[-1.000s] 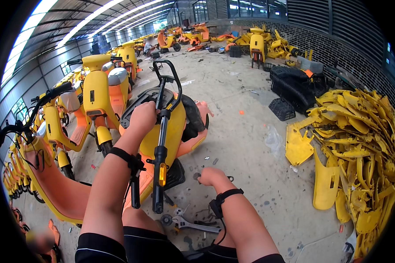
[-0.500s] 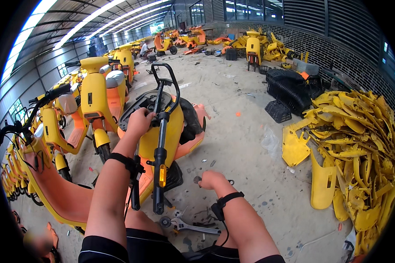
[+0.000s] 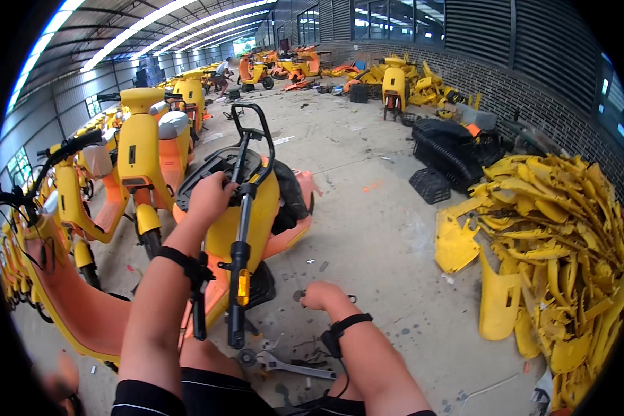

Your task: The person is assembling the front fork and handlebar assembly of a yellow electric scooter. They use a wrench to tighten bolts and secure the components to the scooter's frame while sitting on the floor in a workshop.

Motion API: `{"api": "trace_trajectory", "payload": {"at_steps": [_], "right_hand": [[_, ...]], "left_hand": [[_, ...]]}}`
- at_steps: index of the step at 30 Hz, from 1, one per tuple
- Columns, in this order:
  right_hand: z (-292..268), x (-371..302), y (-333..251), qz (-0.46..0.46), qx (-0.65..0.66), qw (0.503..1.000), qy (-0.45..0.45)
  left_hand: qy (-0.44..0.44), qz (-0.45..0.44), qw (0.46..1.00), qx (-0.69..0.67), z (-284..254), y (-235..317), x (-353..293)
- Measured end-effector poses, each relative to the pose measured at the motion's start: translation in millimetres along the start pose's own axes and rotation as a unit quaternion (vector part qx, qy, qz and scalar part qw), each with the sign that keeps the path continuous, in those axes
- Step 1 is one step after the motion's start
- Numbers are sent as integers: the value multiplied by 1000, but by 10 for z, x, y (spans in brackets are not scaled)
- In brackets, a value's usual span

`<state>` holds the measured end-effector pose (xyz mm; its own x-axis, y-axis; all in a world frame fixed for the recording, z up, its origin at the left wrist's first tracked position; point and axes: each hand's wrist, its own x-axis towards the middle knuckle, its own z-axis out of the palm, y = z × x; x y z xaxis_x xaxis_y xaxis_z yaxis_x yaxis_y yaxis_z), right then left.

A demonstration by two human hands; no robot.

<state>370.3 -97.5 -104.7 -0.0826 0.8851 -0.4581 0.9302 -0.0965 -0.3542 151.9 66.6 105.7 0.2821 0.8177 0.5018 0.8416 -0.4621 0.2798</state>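
My left hand (image 3: pixel 211 197) is closed around the crown of a black scooter front fork (image 3: pixel 238 256), beside its steering stem. The fork leans across a yellow and orange scooter body (image 3: pixel 263 197), its legs pointing down toward me. An amber reflector (image 3: pixel 243 287) sits on the right-hand leg. Lower and to the right, my right hand (image 3: pixel 320 296) is closed on a small wrench (image 3: pixel 353 299); a ring-like end shows on one side and a dark end on the other. An adjustable wrench (image 3: pixel 291 364) lies on the floor between my legs.
A tall pile of yellow plastic panels (image 3: pixel 555 229) stands on the right, with black baskets (image 3: pixel 430 186) behind it. Rows of yellow scooters (image 3: pixel 137 142) line the left. An orange footboard shell (image 3: pixel 76 291) is close on my left. Farther back, a person (image 3: pixel 222 75) is among scooters.
The view has shifted slightly, moving the scene a little left. Both hands keep their holds, and the fork stays in place. The person in the back has risen from a low crouch.
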Motion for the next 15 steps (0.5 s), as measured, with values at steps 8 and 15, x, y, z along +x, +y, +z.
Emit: {"api": "trace_trajectory", "payload": {"at_steps": [8,15], "right_hand": [[29,140,28,-26,11,998,49],[161,293,177,-33,50,998,-15]], "left_hand": [[-77,82,980,167,-167,104,74],[-195,130,932,276,-239,331,302]]}}
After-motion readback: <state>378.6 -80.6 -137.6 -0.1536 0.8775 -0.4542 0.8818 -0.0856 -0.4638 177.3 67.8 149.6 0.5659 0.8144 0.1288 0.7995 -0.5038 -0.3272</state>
